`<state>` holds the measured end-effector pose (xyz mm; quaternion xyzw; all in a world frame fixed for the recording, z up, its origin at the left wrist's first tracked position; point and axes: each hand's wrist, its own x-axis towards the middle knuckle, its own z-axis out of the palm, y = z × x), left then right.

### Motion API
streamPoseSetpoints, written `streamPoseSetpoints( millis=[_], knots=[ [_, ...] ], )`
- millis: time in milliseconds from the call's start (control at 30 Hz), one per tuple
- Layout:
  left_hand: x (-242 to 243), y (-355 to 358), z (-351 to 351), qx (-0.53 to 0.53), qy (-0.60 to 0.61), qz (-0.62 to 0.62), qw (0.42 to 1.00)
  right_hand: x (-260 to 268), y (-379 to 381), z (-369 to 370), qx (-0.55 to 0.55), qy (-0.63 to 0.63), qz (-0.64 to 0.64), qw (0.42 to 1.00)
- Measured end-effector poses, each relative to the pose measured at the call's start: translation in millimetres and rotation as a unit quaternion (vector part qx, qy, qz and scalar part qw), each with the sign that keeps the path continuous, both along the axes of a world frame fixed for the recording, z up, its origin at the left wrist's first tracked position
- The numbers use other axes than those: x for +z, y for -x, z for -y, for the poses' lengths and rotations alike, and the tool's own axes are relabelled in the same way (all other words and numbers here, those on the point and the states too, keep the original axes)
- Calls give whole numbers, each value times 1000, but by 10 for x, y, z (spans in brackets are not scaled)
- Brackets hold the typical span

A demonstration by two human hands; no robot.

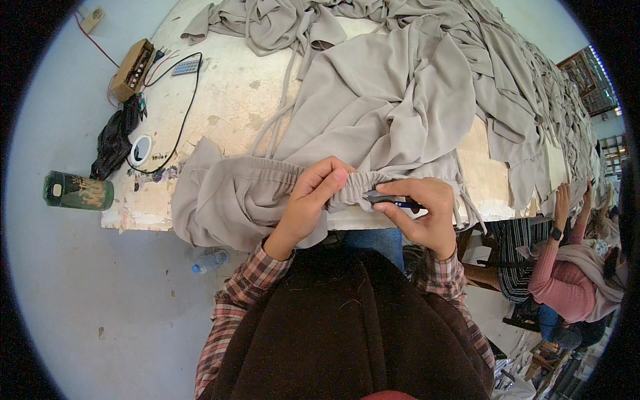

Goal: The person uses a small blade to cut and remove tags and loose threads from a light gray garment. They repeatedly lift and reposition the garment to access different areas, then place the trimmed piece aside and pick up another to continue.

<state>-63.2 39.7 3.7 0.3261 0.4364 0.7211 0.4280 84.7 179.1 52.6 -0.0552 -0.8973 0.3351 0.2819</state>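
A grey fabric garment (385, 100) with a gathered elastic waistband (265, 167) lies across the table in front of me, part of it hanging over the near edge. My left hand (317, 192) pinches the gathered band between thumb and fingers. Just right of it, my right hand (422, 210) holds small thread snips (395, 202) with a dark blue part, their blades against the band's edge. Whether the blades have fabric between them cannot be told. Thin grey cords trail from the garment on both sides.
More grey garments (505, 85) are heaped at the back and right. On the left lie a wooden box with knobs (132, 70), a remote control (186, 67), a black cable, a roll of white tape (141, 149), a black bag (117, 135) and a green container (79, 191). A co-worker (565, 275) sits at right.
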Motion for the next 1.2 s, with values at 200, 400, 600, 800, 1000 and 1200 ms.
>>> streamPoseSetpoints(
  millis=[200,400,600,800,1000,1200],
  knots=[
    [1,-2,4,-12,-4,12,1000,-3,8,30,5,14,7,1000],
    [-20,6,9,-21,-9,23,999,-19,16,1,18,12,2,1000],
    [-21,12,9,-15,-14,37,999,-38,-11,-67,-32,156,-43,986],
    [41,105,135,66,-9,50,997,-116,-3,-352,-18,244,138,960],
    [74,331,238,94,55,-27,994,-182,-141,-397,39,422,95,901],
    [237,181,169,244,134,-367,887,-220,-57,-291,62,479,65,873]
  ],
)
